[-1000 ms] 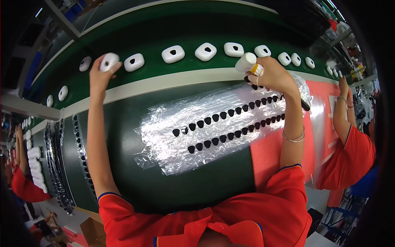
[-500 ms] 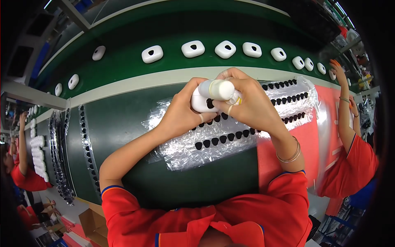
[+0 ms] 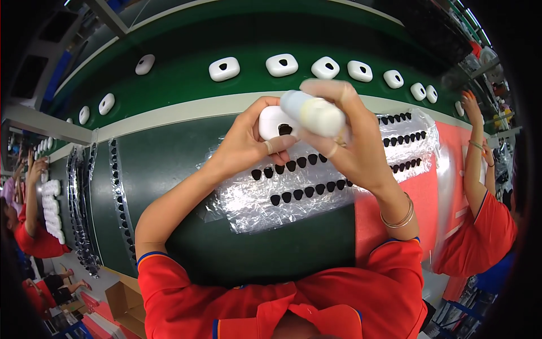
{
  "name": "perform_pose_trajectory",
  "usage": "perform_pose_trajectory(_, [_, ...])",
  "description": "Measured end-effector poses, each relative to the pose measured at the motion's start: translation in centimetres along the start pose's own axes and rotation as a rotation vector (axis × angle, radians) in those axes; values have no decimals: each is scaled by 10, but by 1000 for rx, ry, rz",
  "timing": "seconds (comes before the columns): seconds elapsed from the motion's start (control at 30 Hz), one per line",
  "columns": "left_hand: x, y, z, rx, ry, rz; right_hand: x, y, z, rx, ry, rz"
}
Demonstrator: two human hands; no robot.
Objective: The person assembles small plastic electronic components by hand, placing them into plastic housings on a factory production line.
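My left hand point(image 3: 240, 144) is closed round a white rounded plastic case point(image 3: 271, 119) with a black opening or patch on its face, the thumb lying just below that patch. Beside it, my right hand point(image 3: 364, 150) grips a small pale squeeze bottle point(image 3: 314, 115), tilted and smeared by motion. The bottle's near end is just right of the case; whether they touch I cannot tell. Under both hands lies a clear plastic sheet point(image 3: 248, 212) carrying rows of small black oval pieces point(image 3: 309, 192).
A green conveyor point(image 3: 180, 90) beyond the pale rail carries several similar white cases point(image 3: 282, 65). Strips of black pieces point(image 3: 117, 192) and stacked white parts point(image 3: 52, 212) lie to the left. A red mat point(image 3: 375, 226) is at right. Co-workers in red sit on both sides; one's hand point(image 3: 472, 107) reaches the conveyor.
My right hand has lifted the bottle up and rightward from the case, baring the black patch. My left hand has shifted slightly left. The cases on the conveyor have moved right.
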State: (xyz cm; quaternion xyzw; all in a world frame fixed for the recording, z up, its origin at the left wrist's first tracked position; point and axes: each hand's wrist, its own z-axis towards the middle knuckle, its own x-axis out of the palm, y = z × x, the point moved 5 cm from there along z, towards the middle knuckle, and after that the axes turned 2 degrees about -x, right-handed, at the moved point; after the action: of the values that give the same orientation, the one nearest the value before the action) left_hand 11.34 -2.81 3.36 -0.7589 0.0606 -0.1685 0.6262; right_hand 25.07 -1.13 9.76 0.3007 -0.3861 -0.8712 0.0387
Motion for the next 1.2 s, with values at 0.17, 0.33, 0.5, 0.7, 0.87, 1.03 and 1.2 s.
perform_pose_trajectory(0.17, [-9,12,-1,-1,-1,-62,25,-12,-6,420,341,27])
perform_pose_trajectory(0.33, [-35,-7,8,174,-140,290,-3,-3,2,263,71,103])
perform_pose_trajectory(0.5, [-156,3,34,206,-778,1077,-54,-20,5,301,-133,-116])
perform_pose_trajectory(0.7, [-244,7,53,209,-1030,1509,-94,-72,-5,608,103,-473])
perform_pose_trajectory(0.87, [-354,7,71,-4,-1356,1553,-107,-105,-21,843,282,-649])
perform_pose_trajectory(1.03, [-388,9,79,61,-937,1429,-90,-125,-23,861,377,-653])
perform_pose_trajectory(1.2, [-224,-33,55,96,-921,428,-96,-114,-22,871,462,-529])
